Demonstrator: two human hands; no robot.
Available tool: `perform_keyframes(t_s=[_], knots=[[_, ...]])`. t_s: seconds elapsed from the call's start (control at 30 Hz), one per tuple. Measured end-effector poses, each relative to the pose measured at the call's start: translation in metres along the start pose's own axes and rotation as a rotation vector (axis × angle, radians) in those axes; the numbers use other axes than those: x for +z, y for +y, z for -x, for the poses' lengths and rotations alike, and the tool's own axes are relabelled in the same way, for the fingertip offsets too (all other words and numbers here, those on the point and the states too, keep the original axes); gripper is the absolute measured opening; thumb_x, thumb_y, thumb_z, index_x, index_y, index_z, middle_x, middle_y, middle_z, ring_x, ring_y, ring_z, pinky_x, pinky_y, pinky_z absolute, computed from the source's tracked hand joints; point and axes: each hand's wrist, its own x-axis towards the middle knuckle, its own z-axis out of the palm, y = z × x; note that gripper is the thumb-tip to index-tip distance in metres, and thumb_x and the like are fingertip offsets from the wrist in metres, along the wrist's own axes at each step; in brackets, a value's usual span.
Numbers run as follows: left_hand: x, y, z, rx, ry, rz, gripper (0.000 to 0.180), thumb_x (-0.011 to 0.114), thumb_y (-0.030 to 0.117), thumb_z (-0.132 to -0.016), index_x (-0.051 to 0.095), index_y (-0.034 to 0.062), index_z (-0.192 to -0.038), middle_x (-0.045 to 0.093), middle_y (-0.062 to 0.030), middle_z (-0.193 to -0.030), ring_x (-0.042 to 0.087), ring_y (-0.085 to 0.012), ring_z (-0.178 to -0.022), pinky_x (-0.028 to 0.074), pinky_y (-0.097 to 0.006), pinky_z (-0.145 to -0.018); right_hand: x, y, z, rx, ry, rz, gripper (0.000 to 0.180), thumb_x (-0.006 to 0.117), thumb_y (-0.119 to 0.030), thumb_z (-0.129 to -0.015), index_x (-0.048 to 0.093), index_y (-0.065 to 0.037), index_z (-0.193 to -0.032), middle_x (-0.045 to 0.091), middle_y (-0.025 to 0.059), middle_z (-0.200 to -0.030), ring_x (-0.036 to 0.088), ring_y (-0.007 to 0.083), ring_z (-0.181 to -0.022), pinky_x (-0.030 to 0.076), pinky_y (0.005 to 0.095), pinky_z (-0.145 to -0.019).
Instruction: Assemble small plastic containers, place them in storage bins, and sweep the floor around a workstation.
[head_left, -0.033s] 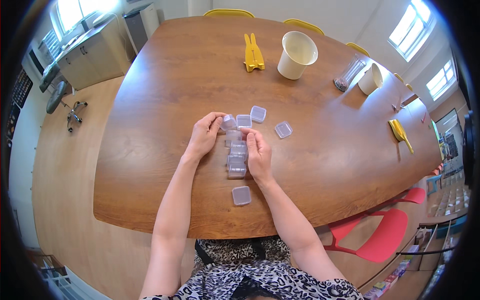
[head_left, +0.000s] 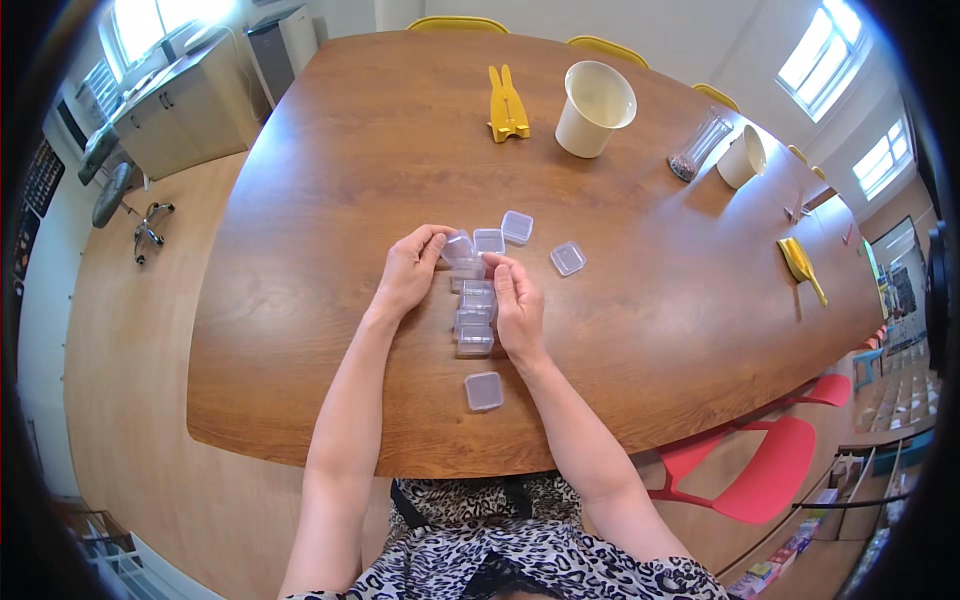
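Observation:
My left hand (head_left: 408,268) pinches a small clear plastic box (head_left: 458,246) between thumb and fingertips. It is tilted at the far end of a row of similar clear boxes (head_left: 474,318), which runs toward me on the table. My right hand (head_left: 520,312) lies cupped along the row's right side, fingertips by its far end; its lower fingers are partly hidden. Just beyond are two more clear boxes (head_left: 489,241) (head_left: 517,227). One clear box (head_left: 568,259) lies apart to the right, another (head_left: 483,391) nearer me. I cannot see anything inside them.
On the brown wooden table (head_left: 310,220) stand a yellow rabbit-shaped stand (head_left: 508,112), a cream pot (head_left: 594,112), a glass vase (head_left: 697,150) lying tilted and a second cream pot (head_left: 741,160). A yellow dustpan (head_left: 797,262) lies right. Red chairs (head_left: 765,480) line the right edge.
The box in my left hand has turned slightly, its flat face now more toward me. Both hands stay almost in place; the other boxes show no clear movement.

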Motion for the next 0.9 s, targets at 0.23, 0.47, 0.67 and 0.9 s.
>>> perform_keyframes(t_s=[0.23,0.47,0.67,0.9], knots=[[-0.002,-0.010,-0.006,0.014,0.077,0.027,0.022,0.055,0.017,-0.101,0.068,0.0000,-0.107,0.070,-0.0047,-0.085,0.062,-0.0113,-0.078,0.051,-0.027,-0.073,0.003,0.004,-0.007,-0.009,-0.017,-0.025,0.027,0.051,-0.016,-0.103,0.062,0.001,-0.119,0.068,0.0068,-0.101,0.061,0.0116,-0.092,0.050,0.0260,-0.082],[-0.007,-0.006,-0.005,-0.179,0.117,0.155,0.022,0.060,0.020,-0.099,0.068,-0.0006,-0.099,0.070,-0.0034,-0.081,0.061,-0.0090,-0.071,0.050,-0.028,-0.062,0.008,0.004,-0.007,0.023,-0.006,-0.133,0.024,0.052,-0.015,-0.102,0.063,0.001,-0.116,0.067,0.0050,-0.098,0.060,0.0099,-0.090,0.049,0.0253,-0.081],[-0.010,0.004,-0.001,0.261,0.261,-0.459,0.017,0.066,0.024,-0.093,0.070,0.0082,-0.097,0.069,-0.0081,-0.081,0.065,-0.0255,-0.069,0.052,-0.036,-0.063,0.003,0.010,-0.008,-0.034,-0.032,-0.018,0.024,0.054,-0.014,-0.101,0.061,0.000,-0.120,0.066,0.0035,-0.098,0.058,0.0086,-0.086,0.049,0.0241,-0.079],[0.001,0.017,0.002,0.269,-0.028,-0.397,0.020,0.066,0.026,-0.093,0.069,0.0084,-0.102,0.067,-0.0103,-0.088,0.066,-0.0294,-0.084,0.052,-0.039,-0.072,0.009,0.004,-0.007,-0.043,-0.003,-0.053,0.022,0.055,-0.012,-0.101,0.062,0.000,-0.117,0.065,0.0026,-0.096,0.058,0.0080,-0.084,0.049,0.0235,-0.076]])
